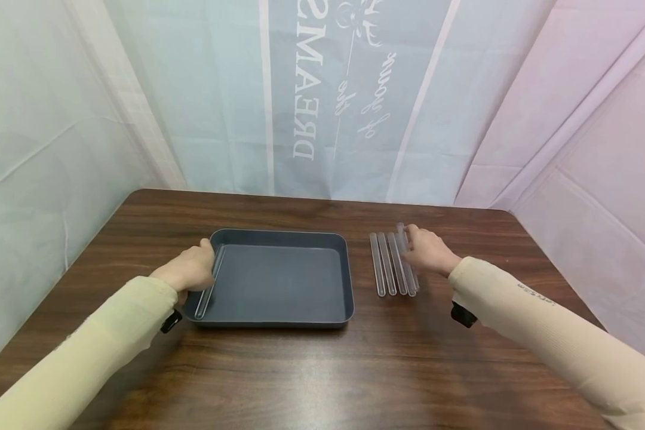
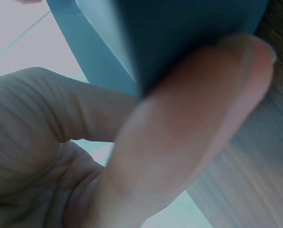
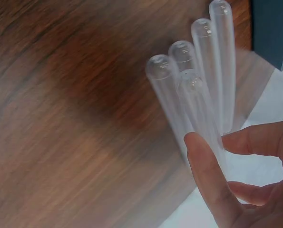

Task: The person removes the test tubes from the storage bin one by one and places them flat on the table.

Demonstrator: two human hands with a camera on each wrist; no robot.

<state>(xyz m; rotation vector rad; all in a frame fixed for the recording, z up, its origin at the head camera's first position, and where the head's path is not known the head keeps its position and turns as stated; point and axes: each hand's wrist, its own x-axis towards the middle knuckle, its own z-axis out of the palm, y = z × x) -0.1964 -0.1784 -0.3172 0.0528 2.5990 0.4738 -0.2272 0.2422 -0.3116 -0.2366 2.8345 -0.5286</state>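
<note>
My left hand (image 1: pixel 190 269) grips the left rim of a dark grey rectangular tray (image 1: pixel 285 283). In the left wrist view the thumb presses on the outside of the tray wall (image 2: pixel 184 28). Along the tray's left side lies one clear test tube (image 1: pixel 210 285). Right of the tray, my right hand (image 1: pixel 429 251) pinches a test tube (image 3: pixel 198 104) between thumb and fingers, slightly raised over the others. Several more clear test tubes (image 1: pixel 377 263) lie side by side on the table, their rounded ends towards me. The fingers partly hide the held tube's far end.
A dark wood-grain table (image 1: pixel 312 370) carries everything. Behind it hangs a pale blue cloth (image 1: pixel 226 119) with white lettering, and pale cloth walls (image 1: pixel 613 179) stand at both sides. Small black devices (image 1: pixel 464 315) sit under both wrists.
</note>
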